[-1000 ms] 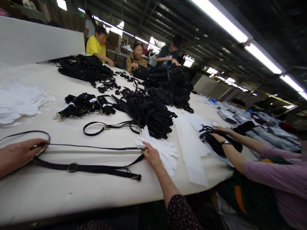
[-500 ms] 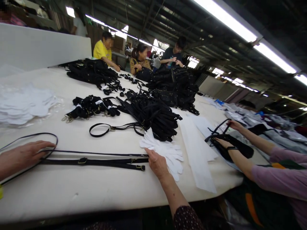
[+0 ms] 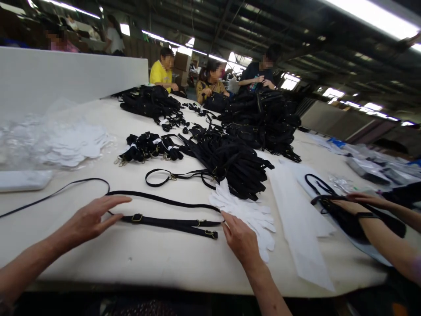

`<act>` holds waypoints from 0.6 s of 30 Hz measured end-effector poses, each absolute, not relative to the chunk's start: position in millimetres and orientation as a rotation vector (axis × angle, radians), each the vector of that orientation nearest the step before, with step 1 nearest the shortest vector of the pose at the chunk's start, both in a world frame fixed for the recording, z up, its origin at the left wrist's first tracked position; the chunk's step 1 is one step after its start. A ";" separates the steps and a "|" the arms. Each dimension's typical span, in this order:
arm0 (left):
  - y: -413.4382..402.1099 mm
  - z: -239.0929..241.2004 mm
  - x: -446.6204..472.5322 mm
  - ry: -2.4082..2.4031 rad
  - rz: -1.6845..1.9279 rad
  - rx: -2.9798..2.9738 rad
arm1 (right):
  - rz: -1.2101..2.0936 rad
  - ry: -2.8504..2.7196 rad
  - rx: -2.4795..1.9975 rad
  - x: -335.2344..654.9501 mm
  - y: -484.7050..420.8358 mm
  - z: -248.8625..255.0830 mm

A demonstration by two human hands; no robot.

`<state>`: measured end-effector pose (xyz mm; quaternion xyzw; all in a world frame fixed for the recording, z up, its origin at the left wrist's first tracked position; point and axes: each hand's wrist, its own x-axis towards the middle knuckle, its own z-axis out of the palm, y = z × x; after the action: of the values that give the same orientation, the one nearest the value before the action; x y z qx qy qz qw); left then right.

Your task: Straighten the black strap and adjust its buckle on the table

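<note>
A black strap is laid in folded lengths on the table, its long axis stretched from the left hand to the right hand and slanted slightly nearer the wearer at the right. The clasps are pointed toward the right hand; the slider is placed just beyond the left thumb tip. One length is bowed above the others, across the space between the hands. A thin black strip is trailed past the left hand's far side; whether it belongs to the same strap cannot be told.

The left hand is held open, thumb and fingers parted widely; nothing is clasped in it, though light contact cannot be ruled out. The right fingertips are set at the strap's right-hand fold, thumb and forefinger close together; whether the fold is pinched or only touched cannot be told.

White pieces are fanned just beyond the right hand, and a strap pile is heaped farther behind them.
</note>
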<state>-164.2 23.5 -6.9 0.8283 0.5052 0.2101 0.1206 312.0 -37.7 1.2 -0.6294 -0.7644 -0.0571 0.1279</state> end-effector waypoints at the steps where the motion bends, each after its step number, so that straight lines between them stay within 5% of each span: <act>1: 16.9 -13.3 -157.2 1.405 0.587 2.454 | -0.116 -2.263 -1.740 307.6 -40.9 1.4; 7: 0.0 -56.6 -124.7 1.330 0.478 2.571 | 0.170 -2.387 -1.490 279.3 -50.1 -9.5; 18: 8.6 -68.7 -122.0 1.361 0.464 2.536 | -0.037 -2.516 -1.538 280.0 -51.5 -17.7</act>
<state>-122.0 8.6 -68.7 0.8644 0.4638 0.1581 0.1128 280.0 -51.5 -17.7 -0.5192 -0.8491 -0.0125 0.0961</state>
